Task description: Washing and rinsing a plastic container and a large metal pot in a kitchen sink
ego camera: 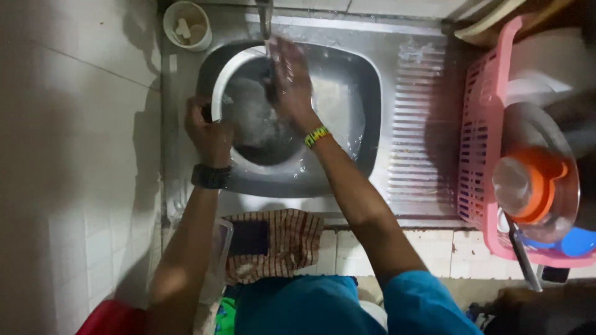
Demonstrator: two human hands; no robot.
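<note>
A round metal pan (248, 118) sits tilted in the steel sink (366, 105), under water running from the tap (265, 15). My left hand (208, 130), with a black watch on the wrist, grips the pan's left rim or handle. Inside the pan, right under the stream, my right hand (290, 80) rubs the wet surface; a yellow-green band circles its wrist. Whether the right hand holds a scrubber is hidden by blur and water.
A ribbed steel drainboard (416, 124) lies right of the basin. A pink plastic basket (481, 142) at the far right holds a glass lid with an orange knob (534, 180). A small white cup (186, 25) stands at the sink's back left. A striped cloth (279, 239) hangs over the front edge.
</note>
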